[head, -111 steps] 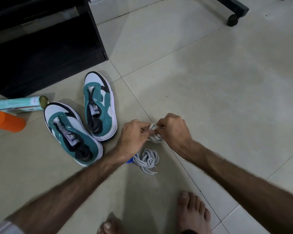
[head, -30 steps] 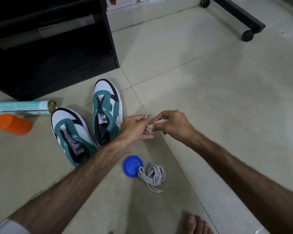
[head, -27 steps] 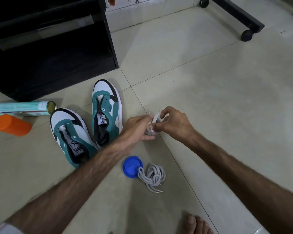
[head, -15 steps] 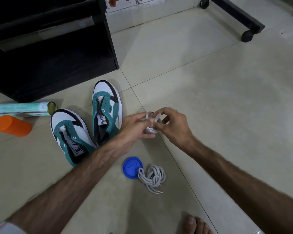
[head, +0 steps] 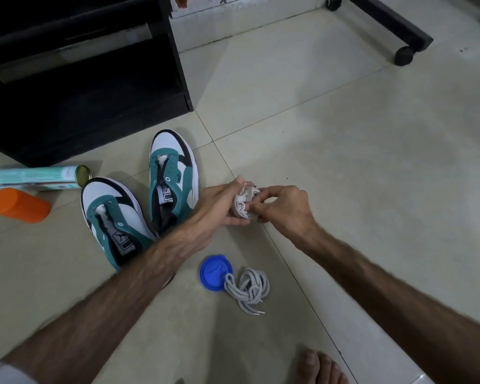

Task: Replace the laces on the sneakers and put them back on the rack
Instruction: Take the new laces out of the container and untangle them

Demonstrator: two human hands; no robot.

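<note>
Two teal, white and black sneakers lie unlaced on the tiled floor: one at the left, the other beside it. Just right of them, above the floor, my left hand holds a bundled white lace. My right hand pinches the same bundle from the right with fingers curled. A second coil of grey-white lace lies on the floor below my hands. The black rack stands at the back left.
A blue round lid touches the coiled lace. An orange cap and a teal spray can lie left of the sneakers. A black wheeled frame is at the back right. My bare foot shows at the bottom.
My hands keep working the white lace bundle in the same spot. My right fingers have shifted around the bundle. The sneakers and the floor lace have not moved.
</note>
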